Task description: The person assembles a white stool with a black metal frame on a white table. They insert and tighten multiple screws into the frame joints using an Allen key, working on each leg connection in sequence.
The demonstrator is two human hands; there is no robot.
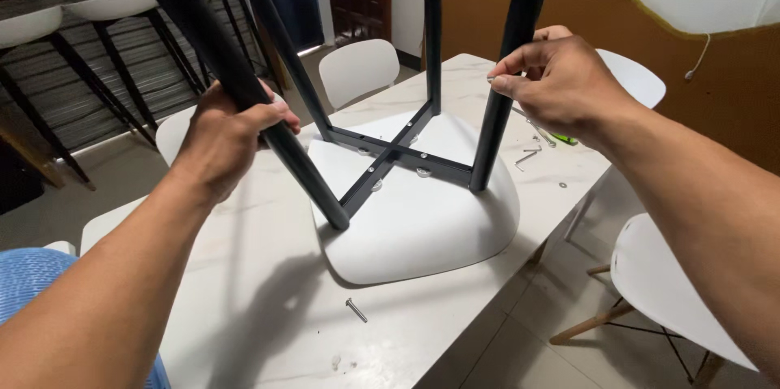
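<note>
From the head view, I have a white stool seat (422, 226) lying upside down on the marble worktop (268, 308), so its four black legs (496, 113) point up within reach. My left hand (227, 133) is wrapped tight around the near-left leg (244, 88), probably to steady the frame. My right hand (552, 84) pinches something small beside the right leg; I cannot tell what. One loose screw (356, 309) lies near the seat; two hex keys (528, 155) lie behind.

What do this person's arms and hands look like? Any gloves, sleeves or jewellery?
Both arms are bare along all that shows, with no sleeves in view. The left hand and right hand wear no gloves, and no rings, watch or wristband can be seen.
</note>
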